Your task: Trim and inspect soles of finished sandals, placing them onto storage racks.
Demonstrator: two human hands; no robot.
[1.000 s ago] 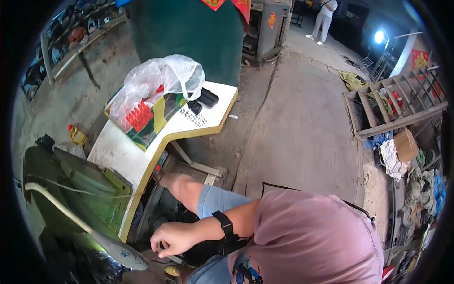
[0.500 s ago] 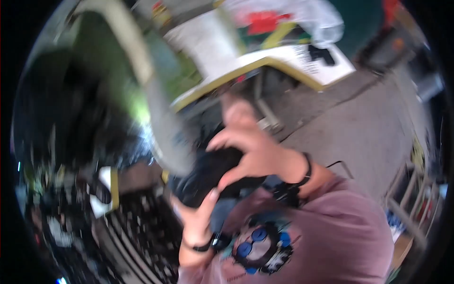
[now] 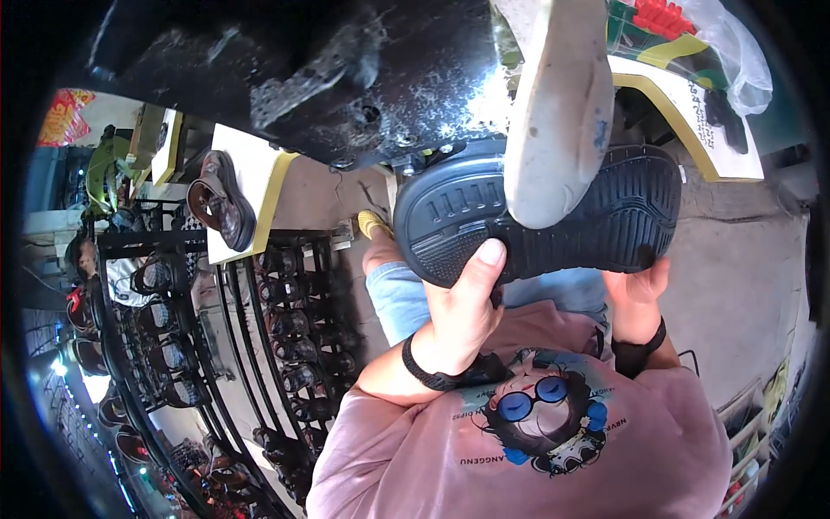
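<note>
A black shoe [image 3: 596,229] is held sole up in front of me, its ridged tread facing me. My left hand [image 3: 461,310] grips its left end, the thumb pressed on the tread and the other fingers hidden behind. Around the lower edge of the right end my right hand [image 3: 638,294] is closed, its fingers partly hidden. A worn, pale, rounded bar [image 3: 553,130] hangs down in front of the middle of the sole and covers part of it. I cannot tell whether bar and sole touch.
A scuffed dark machine body [image 3: 346,82] spans the top. Black racks [image 3: 272,329] with several shoes stand at left. One brown shoe [image 3: 223,203] sits on a white, yellow-edged board [image 3: 268,177]. At upper right, a similar table [image 3: 679,99] carries a clear plastic bag [image 3: 739,60].
The view has swung and sharpened. The shoe now shows its sole broadside, with my hands at its two ends; before, both were close together around it. The pale bar appears farther right.
</note>
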